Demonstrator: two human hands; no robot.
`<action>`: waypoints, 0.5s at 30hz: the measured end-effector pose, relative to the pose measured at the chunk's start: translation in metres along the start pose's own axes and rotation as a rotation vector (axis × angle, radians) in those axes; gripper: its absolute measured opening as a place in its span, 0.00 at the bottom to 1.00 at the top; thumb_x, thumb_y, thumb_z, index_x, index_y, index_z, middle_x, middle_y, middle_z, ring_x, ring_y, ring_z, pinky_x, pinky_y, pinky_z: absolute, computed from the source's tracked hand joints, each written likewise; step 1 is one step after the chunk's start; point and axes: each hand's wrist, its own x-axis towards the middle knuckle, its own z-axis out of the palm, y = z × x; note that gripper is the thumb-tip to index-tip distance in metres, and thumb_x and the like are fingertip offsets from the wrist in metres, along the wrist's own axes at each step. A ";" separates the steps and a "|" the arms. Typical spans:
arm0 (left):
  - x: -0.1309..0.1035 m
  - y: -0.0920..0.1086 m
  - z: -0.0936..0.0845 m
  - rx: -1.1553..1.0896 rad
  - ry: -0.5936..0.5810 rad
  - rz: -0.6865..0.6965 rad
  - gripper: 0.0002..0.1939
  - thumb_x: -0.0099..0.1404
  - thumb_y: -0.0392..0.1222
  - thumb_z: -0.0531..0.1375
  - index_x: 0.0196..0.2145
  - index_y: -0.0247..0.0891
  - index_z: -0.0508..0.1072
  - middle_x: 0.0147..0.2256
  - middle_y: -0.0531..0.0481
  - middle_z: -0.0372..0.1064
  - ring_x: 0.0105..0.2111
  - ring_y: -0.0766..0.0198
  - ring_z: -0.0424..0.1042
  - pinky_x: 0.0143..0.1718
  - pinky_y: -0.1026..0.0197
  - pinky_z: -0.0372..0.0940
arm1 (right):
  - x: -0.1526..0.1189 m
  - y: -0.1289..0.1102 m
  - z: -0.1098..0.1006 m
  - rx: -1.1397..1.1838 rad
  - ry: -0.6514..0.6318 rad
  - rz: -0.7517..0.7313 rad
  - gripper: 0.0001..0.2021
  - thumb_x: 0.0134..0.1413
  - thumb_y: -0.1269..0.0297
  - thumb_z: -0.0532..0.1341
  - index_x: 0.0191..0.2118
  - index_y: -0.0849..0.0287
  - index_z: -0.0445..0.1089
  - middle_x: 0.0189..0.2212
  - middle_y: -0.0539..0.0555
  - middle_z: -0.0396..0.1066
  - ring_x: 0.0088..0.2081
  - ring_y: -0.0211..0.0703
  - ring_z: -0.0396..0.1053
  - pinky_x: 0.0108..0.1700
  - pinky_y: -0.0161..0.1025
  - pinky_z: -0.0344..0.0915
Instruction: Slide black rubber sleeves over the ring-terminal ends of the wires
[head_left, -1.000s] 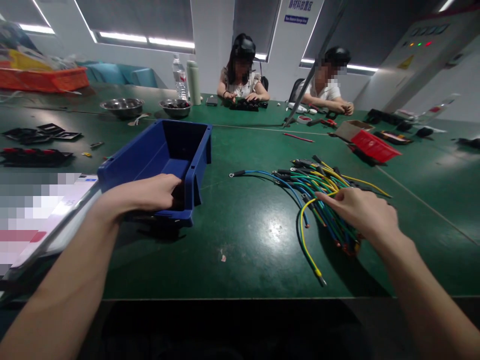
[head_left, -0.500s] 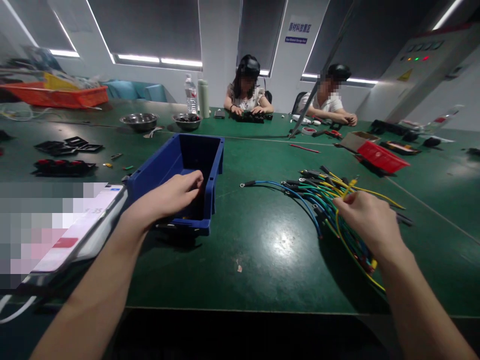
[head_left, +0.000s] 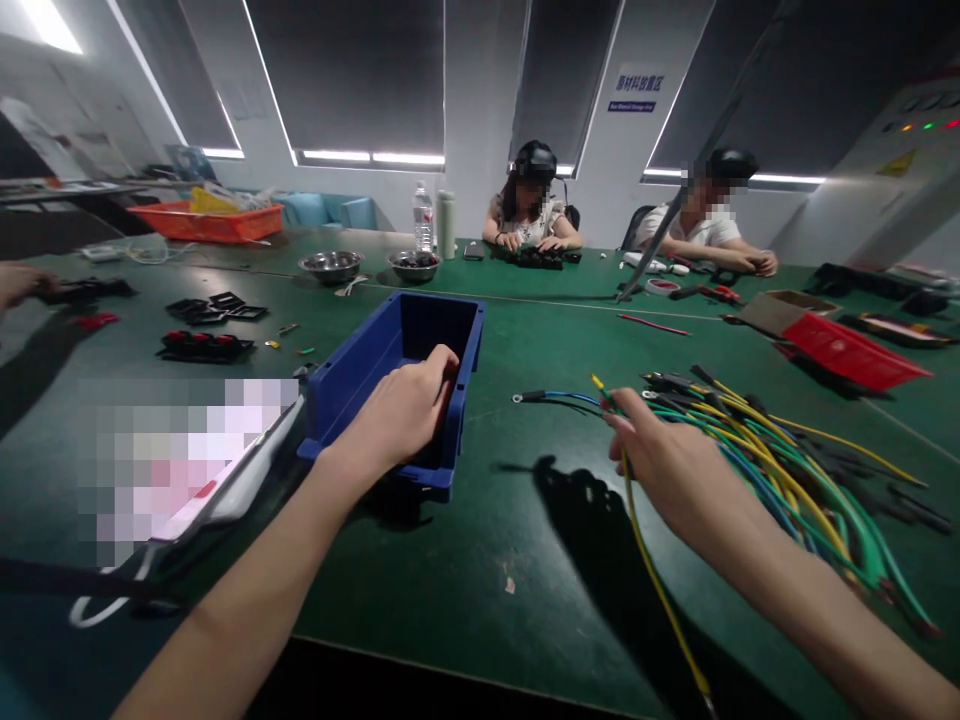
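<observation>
Over the blue bin (head_left: pixel 352 370), my left hand (head_left: pixel 412 405) has its fingers curled down inside, close to the right wall. What those fingers hold, if anything, is hidden. My right hand (head_left: pixel 652 435) pinches a yellow-green wire (head_left: pixel 651 565) near its upper end; the length hangs toward the table's front edge. Behind and to the right of that hand lies a bundle of wires (head_left: pixel 757 440) in yellow, green and blue, several with black sleeves. One blue wire (head_left: pixel 566 397) with a ring terminal sticks out to the left of the bundle.
Left of the bin lies a phone (head_left: pixel 225 475) with a white cable. Black parts (head_left: pixel 206 347) sit beyond it. Metal bowls (head_left: pixel 331 266) stand farther back, and a red bin (head_left: pixel 855 352) is at the right. Two people work across the table; another person's hand (head_left: pixel 22 282) shows at far left.
My right hand has lifted the yellow-green wire out of the bundle and carried it left. My left hand stays in the blue bin, now nearer its right wall. The view has turned slightly left.
</observation>
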 end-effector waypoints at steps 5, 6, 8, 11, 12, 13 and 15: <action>0.003 0.001 0.005 -0.112 0.266 0.020 0.12 0.71 0.37 0.55 0.52 0.38 0.65 0.42 0.46 0.76 0.43 0.59 0.79 0.45 0.58 0.71 | 0.011 -0.003 0.030 0.338 0.011 0.076 0.20 0.66 0.44 0.47 0.42 0.57 0.63 0.23 0.49 0.64 0.21 0.35 0.63 0.26 0.33 0.59; 0.003 0.003 0.005 -0.170 0.323 0.045 0.12 0.71 0.37 0.56 0.51 0.37 0.65 0.42 0.47 0.77 0.44 0.60 0.79 0.47 0.59 0.72 | 0.010 -0.003 0.033 0.409 0.018 0.099 0.22 0.65 0.42 0.47 0.44 0.57 0.63 0.22 0.48 0.62 0.20 0.35 0.62 0.24 0.32 0.60; 0.002 0.005 0.006 -0.273 0.397 0.099 0.10 0.69 0.37 0.59 0.48 0.37 0.68 0.42 0.48 0.78 0.44 0.62 0.79 0.47 0.62 0.73 | 0.007 -0.003 0.035 0.605 0.023 0.184 0.24 0.63 0.39 0.49 0.46 0.56 0.63 0.21 0.46 0.55 0.19 0.33 0.57 0.20 0.31 0.56; 0.001 0.008 0.006 -0.341 0.424 0.123 0.09 0.65 0.39 0.64 0.44 0.37 0.72 0.40 0.50 0.79 0.42 0.63 0.80 0.43 0.64 0.75 | 0.001 -0.003 0.036 0.862 -0.008 0.349 0.26 0.57 0.35 0.55 0.42 0.56 0.64 0.20 0.44 0.47 0.19 0.31 0.49 0.17 0.29 0.49; 0.001 0.009 0.006 -0.353 0.429 0.117 0.09 0.64 0.40 0.66 0.42 0.37 0.74 0.40 0.50 0.79 0.41 0.63 0.80 0.43 0.64 0.75 | 0.000 -0.003 0.036 0.886 -0.029 0.385 0.27 0.57 0.34 0.55 0.38 0.57 0.64 0.20 0.44 0.46 0.19 0.31 0.48 0.17 0.29 0.48; 0.001 0.008 0.006 -0.361 0.436 0.107 0.09 0.63 0.40 0.67 0.41 0.37 0.75 0.39 0.50 0.79 0.39 0.63 0.80 0.42 0.64 0.75 | 0.000 -0.004 0.036 0.887 -0.047 0.402 0.28 0.56 0.33 0.55 0.34 0.58 0.62 0.20 0.44 0.47 0.19 0.30 0.48 0.18 0.29 0.49; 0.002 0.008 0.006 -0.365 0.443 0.073 0.07 0.63 0.39 0.67 0.40 0.37 0.77 0.38 0.51 0.80 0.38 0.64 0.80 0.43 0.63 0.75 | -0.001 -0.006 0.038 0.849 -0.056 0.375 0.30 0.56 0.32 0.54 0.28 0.59 0.58 0.19 0.46 0.49 0.19 0.30 0.50 0.19 0.30 0.49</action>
